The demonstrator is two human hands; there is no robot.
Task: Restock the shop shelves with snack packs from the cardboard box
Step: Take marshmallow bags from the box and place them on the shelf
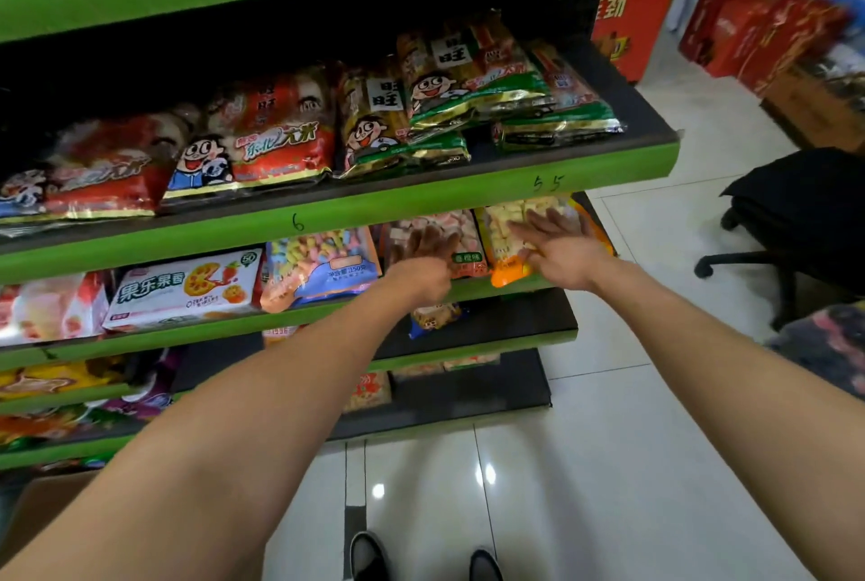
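Green-edged shop shelves [327, 224] with dark boards fill the left and centre of the frame, above a glossy pale tiled floor [608, 463] that runs along the bottom and right; a black swivel chair [791, 215] stands at right centre and blurred red cartons [758, 28] are stacked in the upper right. On the second shelf from the top, right of centre, lies a clear plastic snack pack with an orange bottom edge and pale yellow cubes inside [510, 248]; its long axis runs from the shelf lip back into the shelf, orange end toward the viewer. Just left of it, touching or nearly so, lies a clear snack pack of pink and white cubes with a small green label [449, 238], laid the same way. The right hand [559, 248] reaches in from the lower right on a straight bare forearm, palm down on the yellow pack, fingers straight and spread apart. The left hand [428, 259] comes from the lower left on a long outstretched forearm and lies over the near end of the pink pack; it is motion-blurred, its fingers seem extended forward, but I cannot tell whether they press or pinch the pack. At the bottom left corner a brown cardboard box [42, 510] shows partly behind the left arm.
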